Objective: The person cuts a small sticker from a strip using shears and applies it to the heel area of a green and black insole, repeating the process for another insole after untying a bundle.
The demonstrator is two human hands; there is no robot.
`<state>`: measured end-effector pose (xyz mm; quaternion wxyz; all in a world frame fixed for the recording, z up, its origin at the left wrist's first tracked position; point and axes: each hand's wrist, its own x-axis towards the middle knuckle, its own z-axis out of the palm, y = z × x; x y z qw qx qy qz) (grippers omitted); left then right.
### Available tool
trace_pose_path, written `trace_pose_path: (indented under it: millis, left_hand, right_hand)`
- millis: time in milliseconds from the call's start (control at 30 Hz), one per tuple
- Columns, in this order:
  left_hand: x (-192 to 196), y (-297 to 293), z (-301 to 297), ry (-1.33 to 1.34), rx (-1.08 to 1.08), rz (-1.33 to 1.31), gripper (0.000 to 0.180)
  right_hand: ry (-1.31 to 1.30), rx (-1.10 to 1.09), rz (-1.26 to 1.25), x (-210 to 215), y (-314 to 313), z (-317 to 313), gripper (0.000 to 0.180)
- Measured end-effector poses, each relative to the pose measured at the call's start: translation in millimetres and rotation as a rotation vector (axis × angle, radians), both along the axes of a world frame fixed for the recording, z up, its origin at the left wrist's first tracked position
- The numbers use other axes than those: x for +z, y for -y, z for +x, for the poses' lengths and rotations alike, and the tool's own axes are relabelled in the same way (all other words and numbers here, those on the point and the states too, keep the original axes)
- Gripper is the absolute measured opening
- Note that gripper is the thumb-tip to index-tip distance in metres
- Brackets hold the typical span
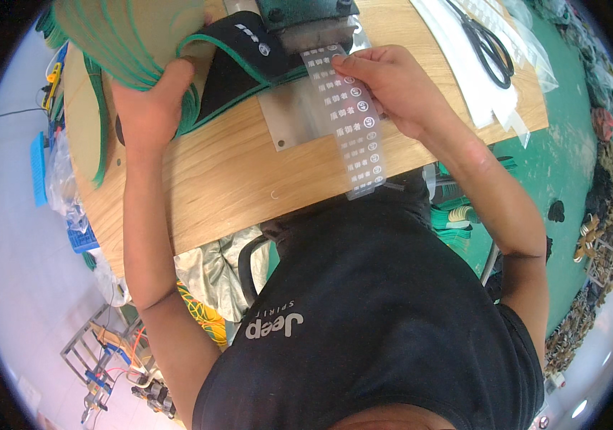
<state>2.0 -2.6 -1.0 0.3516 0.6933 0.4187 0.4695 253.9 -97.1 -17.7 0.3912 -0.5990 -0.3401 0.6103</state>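
Observation:
My left hand point(150, 107) is wrapped round a fanned stack of beige insoles point(124, 32) with green edges, thumb on top; most of its fingers are hidden. Beside it, an insole shows its black side point(231, 75) with small white print, and its far part reaches to the dark block of a heat press point(310, 16). My right hand point(396, 82) pinches a clear strip of white-printed transfer labels point(353, 118) between thumb and fingers. The strip's upper end lies at the press, and its lower end hangs over the table's near edge.
A metal plate point(285, 122) lies on the wooden table point(235, 190) under the press. Black-handled scissors point(489, 54) rest on white sheets point(457, 64) at the right. More green-edged pieces point(453, 226) sit below the table; a heap of goods point(586, 287) lines the green floor's far right.

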Motion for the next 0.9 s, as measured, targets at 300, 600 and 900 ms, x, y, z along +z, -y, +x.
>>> trace_pose_path:
  millis: [300, 600, 900]
  left_hand:
    - [2.1, 8.4, 15.9, -0.522, -0.213, 0.082, 0.035]
    - [2.6, 9.9, 17.2, -0.557, -0.195, 0.356, 0.042]
    - [7.7, 2.9, 2.2, -0.178, -0.039, -0.021, 0.027]
  right_hand:
    - [0.027, 0.014, 0.075, -4.6, 1.1, -0.2, 0.026]
    - [0.126, 0.011, 0.221, 1.3, 16.3, 4.6, 0.024]
    - [-0.181, -0.198, 0.153, 2.3, 4.1, 7.7, 0.023]
